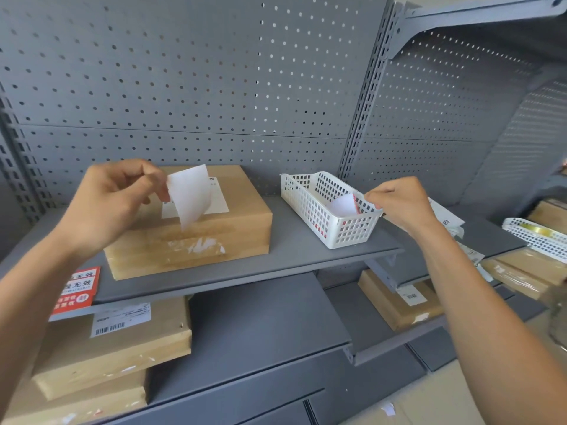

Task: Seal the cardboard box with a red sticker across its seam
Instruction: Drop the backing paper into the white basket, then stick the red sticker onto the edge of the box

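A flat cardboard box [196, 228] with a white shipping label lies on the grey shelf [294, 240], clear tape along its front seam. My left hand [113, 197] hovers over the box's left part and pinches a curled white paper sheet [190, 194] that hangs above the label. My right hand [399, 200] is at the near right corner of a white plastic basket [310, 207], fingers pinched together. Just left of its fingertips, inside the basket, a white sheet with a red edge [345, 205] stands curled up. Whether the fingers grip it is unclear.
Red stickers with white print [76, 289] sit at the shelf's front left edge. More cardboard boxes [116, 348] are stacked on the lower shelves, and another [395, 302] lies lower right. A second white basket [537, 237] and loose labels lie at right. Grey pegboard [184, 87] backs the shelf.
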